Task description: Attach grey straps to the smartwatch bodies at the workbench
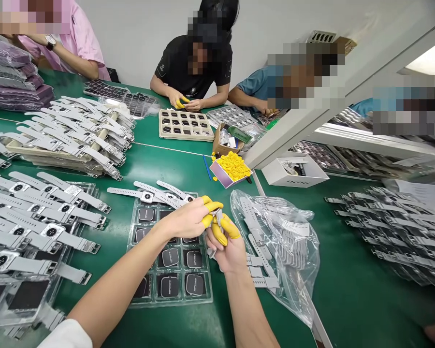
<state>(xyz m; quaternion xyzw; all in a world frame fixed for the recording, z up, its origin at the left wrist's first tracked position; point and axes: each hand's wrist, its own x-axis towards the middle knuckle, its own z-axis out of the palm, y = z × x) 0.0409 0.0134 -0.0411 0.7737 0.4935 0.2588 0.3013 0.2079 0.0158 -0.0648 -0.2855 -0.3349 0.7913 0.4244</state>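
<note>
My left hand (190, 217) and my right hand (227, 244) meet above a clear tray (172, 299) of square black-faced watch bodies. Both wear yellow finger cots. Between the fingertips they pinch a small watch body with a grey strap piece (217, 217); the part is mostly hidden by the fingers. Right of my hands lies an open clear plastic bag (286, 241) holding several grey straps. At the tray's far edge rest three finished grey-strapped watches (148, 195).
Rows of assembled grey watches (39, 217) cover the left side, stacked piles (76, 135) behind them. A box of yellow finger cots (232, 166) sits mid-table. Grey straps (395, 227) lie at right. Other people work across the green table; a white frame post (311, 116) slants overhead.
</note>
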